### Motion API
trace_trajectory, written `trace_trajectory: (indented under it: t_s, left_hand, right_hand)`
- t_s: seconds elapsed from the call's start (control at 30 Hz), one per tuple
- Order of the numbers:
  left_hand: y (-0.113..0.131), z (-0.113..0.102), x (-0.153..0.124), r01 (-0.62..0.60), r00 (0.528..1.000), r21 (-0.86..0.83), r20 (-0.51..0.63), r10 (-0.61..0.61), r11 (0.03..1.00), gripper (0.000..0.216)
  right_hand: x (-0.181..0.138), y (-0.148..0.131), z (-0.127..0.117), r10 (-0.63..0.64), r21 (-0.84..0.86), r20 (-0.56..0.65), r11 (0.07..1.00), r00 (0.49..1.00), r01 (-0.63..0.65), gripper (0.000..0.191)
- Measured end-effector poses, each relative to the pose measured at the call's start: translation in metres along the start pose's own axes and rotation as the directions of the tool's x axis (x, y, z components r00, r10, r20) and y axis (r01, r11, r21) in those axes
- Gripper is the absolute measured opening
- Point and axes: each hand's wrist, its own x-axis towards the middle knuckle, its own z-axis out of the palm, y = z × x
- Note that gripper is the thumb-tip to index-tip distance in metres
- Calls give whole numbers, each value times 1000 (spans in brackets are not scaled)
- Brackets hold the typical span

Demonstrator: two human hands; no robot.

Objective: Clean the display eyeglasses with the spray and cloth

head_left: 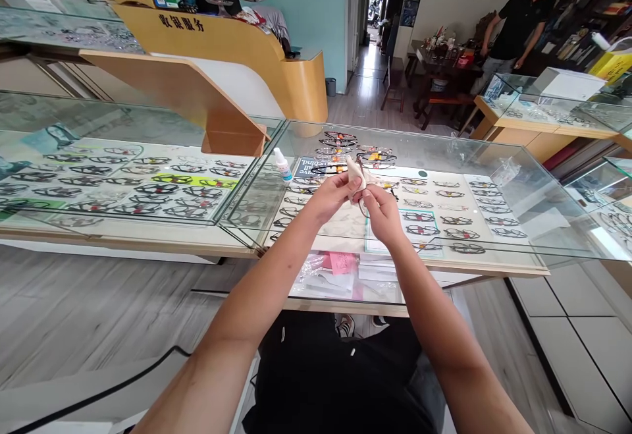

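Above the glass display counter, my left hand (pixel 334 197) is closed on a pale cleaning cloth (pixel 355 174), pinched between thumb and fingers. My right hand (pixel 382 211) is closed beside it, its fingers gripping a thin-rimmed pair of eyeglasses (pixel 363 207). The cloth is wrapped around part of the eyeglasses and hides most of them. Beyond the hands, several pairs of eyeglasses (pixel 340 136) with orange and yellow tags lie in rows on the glass top. A small white spray bottle (pixel 282 165) stands left of my hands.
Inside the glass counter (pixel 498 249) are rows of eyeglass frames. A brown wooden panel (pixel 197 101) rises at the left. Behind it is a yellow cashier desk (pixel 301 85). A person (pixel 523 22) in a dark shirt stands at the back right, near a dark table (pixel 434 58).
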Motion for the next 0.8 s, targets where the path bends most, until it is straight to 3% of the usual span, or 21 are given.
trace_trajectory:
  t_s: [0.23, 0.5, 0.8]
  left_hand:
    - [4, 1, 0, -12, 1000, -134, 5, 12, 991, 46]
    - [7, -1, -3, 32, 999, -20, -18, -32, 999, 48]
    - [7, -1, -1, 10, 1000, -154, 13, -8, 988, 46]
  right_hand:
    - [-1, 2, 2, 53, 39, 1, 998, 999, -53, 40]
    - [-1, 2, 0, 53, 27, 6, 998, 999, -53, 40]
    - [-1, 3, 3, 122, 83, 14, 989, 992, -123, 43]
